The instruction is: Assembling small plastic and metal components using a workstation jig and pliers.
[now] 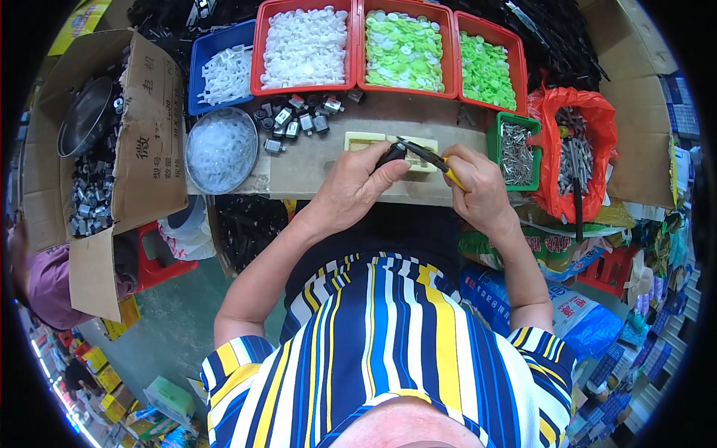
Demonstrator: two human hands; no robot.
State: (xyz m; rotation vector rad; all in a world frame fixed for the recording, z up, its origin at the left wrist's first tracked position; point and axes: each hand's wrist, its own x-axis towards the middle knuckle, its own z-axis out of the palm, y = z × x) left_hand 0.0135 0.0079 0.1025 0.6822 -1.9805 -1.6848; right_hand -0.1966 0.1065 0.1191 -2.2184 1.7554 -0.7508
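My left hand (349,185) is closed around a small black part (390,154), holding it between thumb and fingers. In my right hand (482,188) is a pair of pliers (427,154) with yellow-and-black handles. Its dark jaws reach left to the black part and appear to touch it; the exact contact point is too small to tell. Both hands are above the near side of the worktable (306,168). Behind them, partly covered by the fingers, lies a cream-coloured block (358,140) with hollows in it. Several small silver-and-black motors (293,127) lie loose to its left.
A row of bins along the back holds white and green plastic parts, including a red bin (354,45). Left are a round dish (256,149) and a cardboard box (153,134) of motors. Right are a green tray (492,149) of metal pins and a red bag (549,179).
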